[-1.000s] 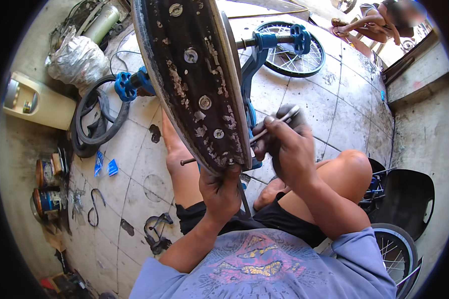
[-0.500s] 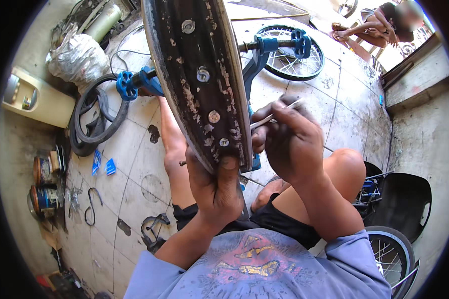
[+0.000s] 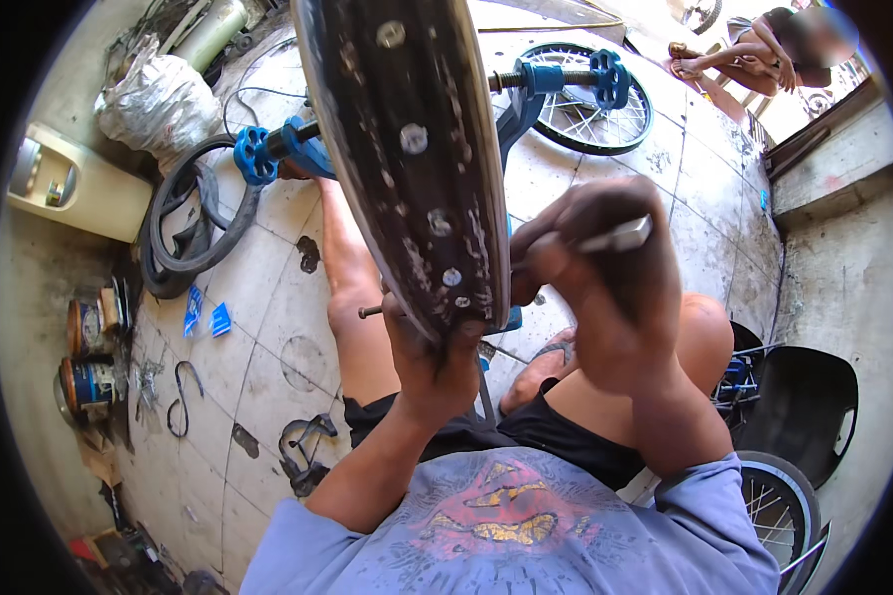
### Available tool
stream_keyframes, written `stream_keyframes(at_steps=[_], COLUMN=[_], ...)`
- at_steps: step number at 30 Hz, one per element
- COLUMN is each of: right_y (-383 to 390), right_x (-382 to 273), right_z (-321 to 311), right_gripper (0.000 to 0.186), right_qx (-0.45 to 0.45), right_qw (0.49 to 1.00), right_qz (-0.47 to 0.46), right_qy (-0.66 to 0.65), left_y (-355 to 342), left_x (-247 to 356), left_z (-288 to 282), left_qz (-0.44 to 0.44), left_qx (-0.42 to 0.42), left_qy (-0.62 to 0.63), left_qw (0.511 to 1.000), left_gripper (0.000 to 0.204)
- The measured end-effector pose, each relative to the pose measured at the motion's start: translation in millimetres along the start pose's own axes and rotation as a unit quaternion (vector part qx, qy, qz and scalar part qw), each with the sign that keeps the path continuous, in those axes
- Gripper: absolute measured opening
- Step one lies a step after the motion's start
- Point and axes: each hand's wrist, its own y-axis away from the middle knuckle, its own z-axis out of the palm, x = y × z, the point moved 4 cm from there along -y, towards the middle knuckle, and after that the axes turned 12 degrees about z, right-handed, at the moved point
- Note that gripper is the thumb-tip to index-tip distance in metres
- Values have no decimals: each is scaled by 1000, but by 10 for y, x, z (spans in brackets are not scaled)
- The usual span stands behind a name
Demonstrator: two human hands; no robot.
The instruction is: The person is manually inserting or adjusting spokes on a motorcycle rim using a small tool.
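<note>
A black, paint-chipped wheel rim point(image 3: 407, 178) with several silver nipple heads along its channel stands upright, blurred, in a blue truing stand point(image 3: 528, 89) with a handwheel point(image 3: 256, 156) at each side. My left hand point(image 3: 435, 369) is wrapped round the lower end of the rim, its fingers partly hidden. My right hand point(image 3: 605, 273) is closed on a slim silver metal tool point(image 3: 615, 238) beside the rim's right edge; its tip is hidden and the hand is smeared by motion. A dark bolt point(image 3: 372, 310) sticks out left of the rim's lower part.
Inner tubes point(image 3: 184, 263), a white sack point(image 3: 154, 109) and blue packets point(image 3: 218, 322) lie on the left floor, near cans point(image 3: 89, 384). A spoked wheel point(image 3: 595, 129) lies beyond the stand. Another person point(image 3: 754, 55) sits top right. A black chair point(image 3: 799, 407) and tyred wheel point(image 3: 774, 506) are right.
The rim has shifted right in view and turned, its nipples now further up. My right hand has moved right and rolled over with the tool; my left hand still holds the rim's lower end.
</note>
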Motion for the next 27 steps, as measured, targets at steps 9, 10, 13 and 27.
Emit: stream_keyframes(at_steps=[9,10,13,27], right_y=[25,57,165,100], right_x=[567,651,751,811], right_z=[-24,24,-6,-100], right_gripper=[20,20,20,13], right_qx=[127,118,126,154], right_qw=[946,949,925,928], right_qz=[185,187,211,225], right_qy=[-235,-224,-289,-254], left_y=[101,125,192,331], left_x=[49,1,-78,-194], left_z=[43,49,36,27], left_qz=[-172,-173,-171,-175], left_qx=[-4,28,38,79], left_qy=[65,71,88,166], left_qw=[983,982,980,967], left_gripper=[36,33,31,29])
